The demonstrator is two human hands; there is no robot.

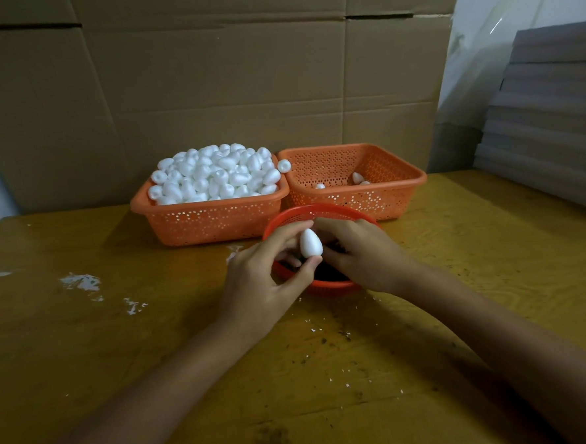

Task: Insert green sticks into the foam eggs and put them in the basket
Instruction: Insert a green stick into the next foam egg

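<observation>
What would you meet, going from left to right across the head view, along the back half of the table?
First white smears, → orange basket heaped with foam eggs → orange basket holding a few eggs → stack of grey sheets.
</observation>
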